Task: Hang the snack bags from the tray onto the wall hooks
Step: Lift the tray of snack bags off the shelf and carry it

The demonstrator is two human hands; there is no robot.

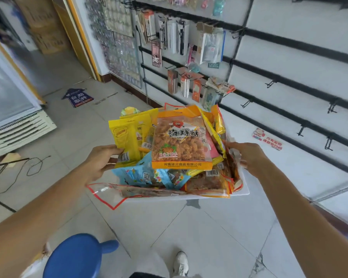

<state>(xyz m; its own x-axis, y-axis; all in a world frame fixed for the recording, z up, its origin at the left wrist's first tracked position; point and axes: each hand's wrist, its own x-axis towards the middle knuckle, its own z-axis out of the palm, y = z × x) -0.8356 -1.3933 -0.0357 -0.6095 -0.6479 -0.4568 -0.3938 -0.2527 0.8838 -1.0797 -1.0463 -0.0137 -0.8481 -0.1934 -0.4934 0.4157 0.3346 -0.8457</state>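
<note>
A white tray (245, 189) heaped with snack bags is held above the floor in front of me. On top lies an orange bag of fried snacks (181, 141); yellow bags (129, 137) lean at the left, blue bags (147, 175) and red-edged clear bags (209, 183) lie at the front. My left hand (100, 163) grips the tray's left side, thumb on a yellow bag. My right hand (247, 155) grips the right side among the bags. Black wall hooks (270, 83) stick out of rails on the white wall at the right; many are bare.
Hooks further left carry hanging goods (179, 37). A blue stool (76, 257) stands at my lower left, my shoe (180, 263) beside it. A fridge (12, 109) stands at the left, a cable (34, 165) on the tiled floor, cardboard boxes (46, 27) at the back.
</note>
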